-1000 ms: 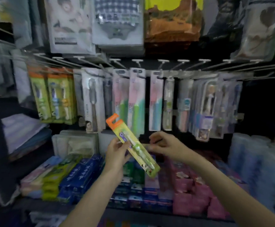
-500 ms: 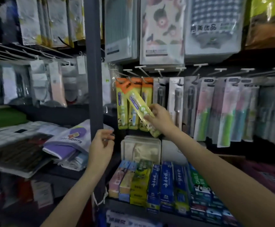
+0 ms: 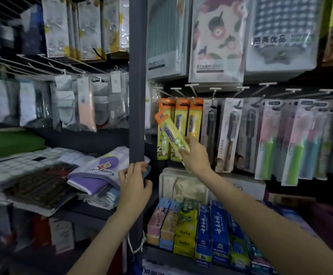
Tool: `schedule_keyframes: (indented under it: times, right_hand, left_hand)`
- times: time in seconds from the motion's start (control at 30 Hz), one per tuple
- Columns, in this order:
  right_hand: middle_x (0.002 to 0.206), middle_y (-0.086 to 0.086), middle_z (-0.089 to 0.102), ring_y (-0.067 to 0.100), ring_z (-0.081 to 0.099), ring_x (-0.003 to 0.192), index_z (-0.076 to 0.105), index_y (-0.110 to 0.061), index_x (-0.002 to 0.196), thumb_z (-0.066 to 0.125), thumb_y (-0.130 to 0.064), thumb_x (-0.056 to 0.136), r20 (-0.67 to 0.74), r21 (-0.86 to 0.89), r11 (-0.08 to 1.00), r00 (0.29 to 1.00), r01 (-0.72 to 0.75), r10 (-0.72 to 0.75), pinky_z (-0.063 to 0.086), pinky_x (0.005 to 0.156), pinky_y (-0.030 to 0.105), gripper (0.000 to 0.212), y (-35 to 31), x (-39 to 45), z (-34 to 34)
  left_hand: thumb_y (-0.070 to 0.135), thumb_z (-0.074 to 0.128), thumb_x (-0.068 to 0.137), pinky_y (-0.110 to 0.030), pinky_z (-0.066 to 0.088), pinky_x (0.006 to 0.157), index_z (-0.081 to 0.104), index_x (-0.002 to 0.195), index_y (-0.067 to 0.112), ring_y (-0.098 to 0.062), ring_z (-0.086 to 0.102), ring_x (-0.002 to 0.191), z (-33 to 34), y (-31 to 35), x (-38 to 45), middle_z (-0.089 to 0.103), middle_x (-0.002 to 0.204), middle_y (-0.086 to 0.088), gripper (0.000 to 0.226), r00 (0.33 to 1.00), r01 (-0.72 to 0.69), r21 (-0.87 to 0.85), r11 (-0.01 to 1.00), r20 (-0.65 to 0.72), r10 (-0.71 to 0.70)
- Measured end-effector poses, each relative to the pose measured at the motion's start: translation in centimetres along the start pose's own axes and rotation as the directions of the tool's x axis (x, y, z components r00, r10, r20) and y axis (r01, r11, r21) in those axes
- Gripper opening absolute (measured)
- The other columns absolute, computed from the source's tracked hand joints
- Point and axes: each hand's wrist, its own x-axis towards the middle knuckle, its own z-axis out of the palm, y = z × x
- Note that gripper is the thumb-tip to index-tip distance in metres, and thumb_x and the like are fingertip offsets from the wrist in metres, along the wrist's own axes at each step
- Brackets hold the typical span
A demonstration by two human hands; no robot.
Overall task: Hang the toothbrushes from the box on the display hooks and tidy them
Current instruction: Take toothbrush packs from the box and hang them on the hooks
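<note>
Display hooks [image 3: 215,90] carry hanging toothbrush packs [image 3: 181,120]; shelf [image 3: 161,253] below holds toothpaste boxes [image 3: 203,233].

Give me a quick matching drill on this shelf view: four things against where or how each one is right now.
Things:
1. yellow toothbrush pack
2. left hand
3. toothpaste boxes
4. purple pouch

Places or states:
A. lying on the shelf left of the post
B. tilted, pinched by the right hand
C. standing in a row on the lower shelf
D. gripping the grey upright post

Pairs: 1-B, 2-D, 3-C, 4-A
</note>
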Motion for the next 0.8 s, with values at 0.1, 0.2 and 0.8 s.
schedule_keyframes:
  times: [0.1,0.2,0.8]
  right_hand:
    - [0.117,0.015,0.06,0.032,0.057,0.106,0.045,-0.01,0.128,0.055,-0.017,0.092,0.023,-0.016,0.999,0.999,0.045,-0.045,0.049,0.084,0.045,0.038,-1.0,1.2,0.2]
    - [0.11,0.011,0.059,0.028,0.062,0.091,0.045,-0.01,0.128,0.054,-0.017,0.093,0.004,0.113,0.992,0.998,-0.062,0.062,0.053,0.078,0.043,0.037,-2.5,3.4,0.0]
    - [0.113,0.008,0.049,0.026,0.056,0.102,0.041,-0.009,0.125,0.06,-0.015,0.089,0.162,0.259,0.938,0.968,-0.23,0.193,0.053,0.084,0.041,0.041,9.1,-4.8,-6.3]
  left_hand:
    - [0.002,0.055,0.084,-0.023,0.024,0.087,0.05,0.114,0.009,-0.017,0.027,0.1,0.1,-0.1,0.2,0.05,0.114,-0.005,0.031,1.0,-0.001,-0.014,1.0,-0.004,0.001]
    - [0.002,0.055,0.083,-0.025,0.025,0.088,0.051,0.112,0.009,-0.018,0.029,0.101,0.2,0.0,0.3,0.05,0.116,-0.005,0.03,1.0,0.019,-0.025,1.0,-0.007,-0.019]
    - [0.008,0.053,0.087,-0.04,0.039,0.091,0.047,0.117,0.008,-0.03,0.046,0.111,3.6,4.1,-2.9,0.052,0.118,-0.01,0.03,0.976,0.066,-0.034,0.997,0.21,-0.058]
